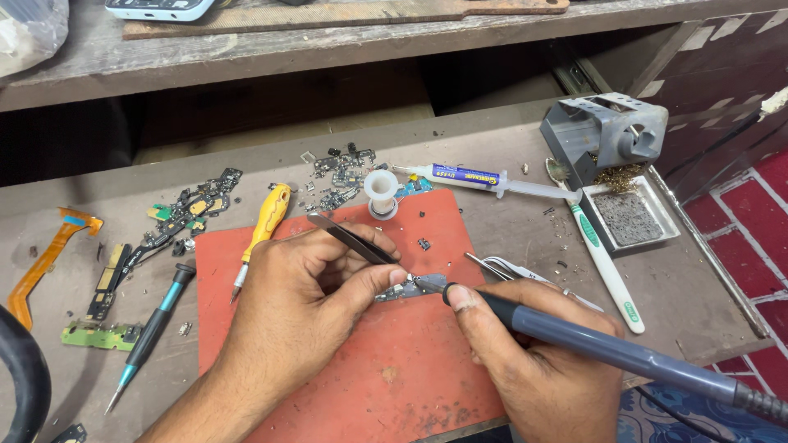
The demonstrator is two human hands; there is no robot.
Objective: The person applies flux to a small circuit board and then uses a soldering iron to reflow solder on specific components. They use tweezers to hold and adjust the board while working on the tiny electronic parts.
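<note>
Two hands working a small circuit board at centre frame, on the red rectangular mat.

Left hand [308, 287] pinched closed on slim black metal tweezers [351, 239], tips pointing lower right onto the small dark circuit board [408, 288]. Right hand [542, 361] wrapped closed round the grey-blue pen-shaped soldering iron [607, 346], its long axis running from lower right up-left, tip at the board's right end. Board lies between the two hands, touching the red mat [394, 369]; both equally near. Yellow-handled screwdriver [264, 226] lies upper left on the counter [509, 230].
</note>
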